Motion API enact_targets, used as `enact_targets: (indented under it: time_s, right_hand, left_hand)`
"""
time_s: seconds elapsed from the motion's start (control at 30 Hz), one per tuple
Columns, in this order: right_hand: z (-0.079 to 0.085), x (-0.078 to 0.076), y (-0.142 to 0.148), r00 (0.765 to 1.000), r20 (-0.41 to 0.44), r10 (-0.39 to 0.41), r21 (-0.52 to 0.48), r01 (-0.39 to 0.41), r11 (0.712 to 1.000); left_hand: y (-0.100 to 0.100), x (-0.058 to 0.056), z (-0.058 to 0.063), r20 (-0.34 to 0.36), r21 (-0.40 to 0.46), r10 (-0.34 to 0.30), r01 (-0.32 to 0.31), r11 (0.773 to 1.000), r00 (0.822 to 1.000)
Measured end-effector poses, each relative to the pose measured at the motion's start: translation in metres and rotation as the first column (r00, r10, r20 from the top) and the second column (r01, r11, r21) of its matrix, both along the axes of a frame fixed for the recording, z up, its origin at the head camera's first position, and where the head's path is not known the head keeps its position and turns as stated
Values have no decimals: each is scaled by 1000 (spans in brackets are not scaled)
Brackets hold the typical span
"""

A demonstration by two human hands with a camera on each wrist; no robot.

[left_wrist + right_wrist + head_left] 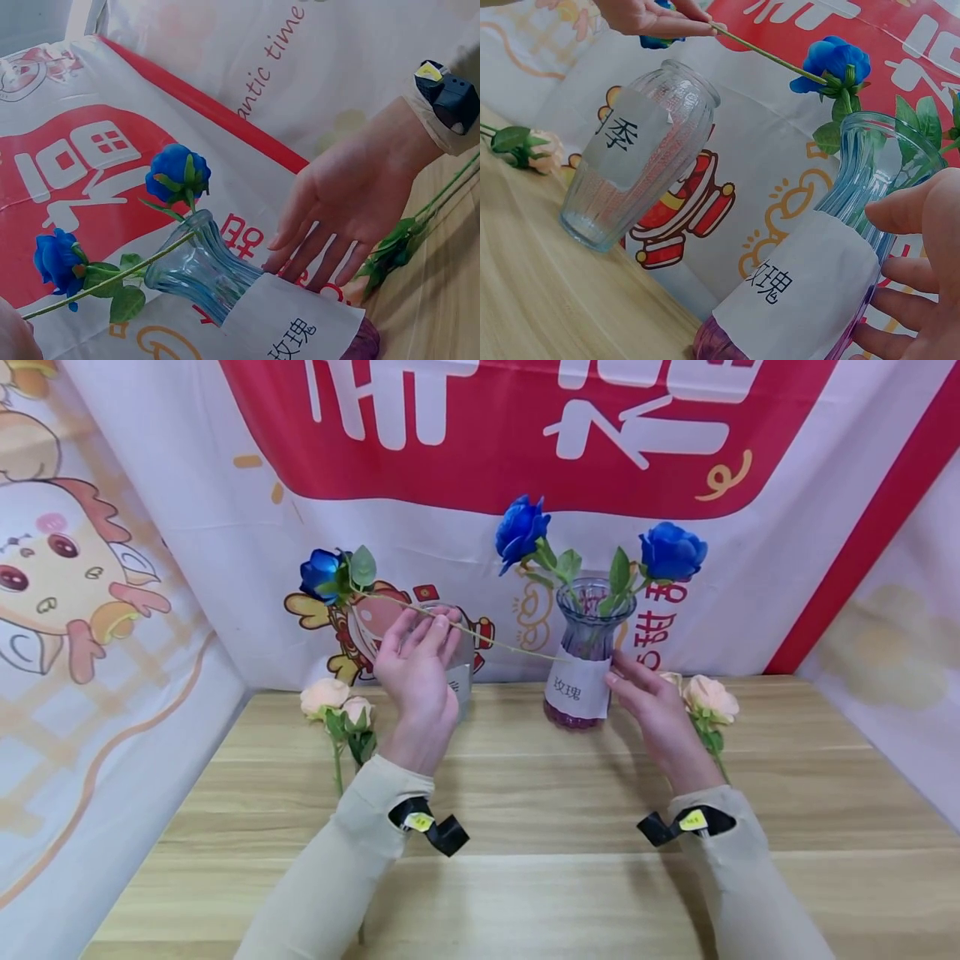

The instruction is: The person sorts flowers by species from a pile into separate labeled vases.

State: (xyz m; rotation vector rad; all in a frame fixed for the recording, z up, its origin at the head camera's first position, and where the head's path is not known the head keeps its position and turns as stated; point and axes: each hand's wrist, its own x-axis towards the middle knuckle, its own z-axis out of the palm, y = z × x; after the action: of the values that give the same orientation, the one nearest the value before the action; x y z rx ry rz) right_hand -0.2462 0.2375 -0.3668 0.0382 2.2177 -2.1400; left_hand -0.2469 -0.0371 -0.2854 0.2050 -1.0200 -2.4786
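Observation:
My left hand (417, 672) pinches the thin green stem (498, 643) of a blue rose (322, 577). The bloom points left, and the stem's cut end reaches right, close to a blue-and-purple glass vase (855, 187) with a white paper label. Whether that end touches the glass, I cannot tell. Two other blue roses (522, 532) stand in this vase, leaning apart. Beside its right side is my right hand (660, 718), fingers fairly straight and at or very near the glass. A clear ribbed vase (645, 157), also labelled, stands behind my left hand, partly hidden in the head view.
Pale peach roses (325, 697) lie on the wooden table (517, 877) at the left. Another peach rose (711, 699) lies right of the right hand. A printed cloth (450, 535) hangs close behind the vases.

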Motion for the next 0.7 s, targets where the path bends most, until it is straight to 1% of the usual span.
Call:
enact_targets:
  time_s: [0.23,0.47,0.6,0.7]
  right_hand:
    - [1,-1,0,1000,5,-2,-6,2,1000]
    - [0,0,0,1000,6,-7,0,7,1000]
    - [0,0,1,1000,18,-3,19,3,1000]
    - [0,0,1,1000,13,-2,21,2,1000]
  left_hand:
    - [7,-7,1,-6,38,9,-8,999,1000]
    - [15,-10,4,-10,96,22,-21,995,1000]
    - [17,-12,7,-23,129,26,-23,991,999]
    - [19,-13,12,-43,138,22,-16,990,999]
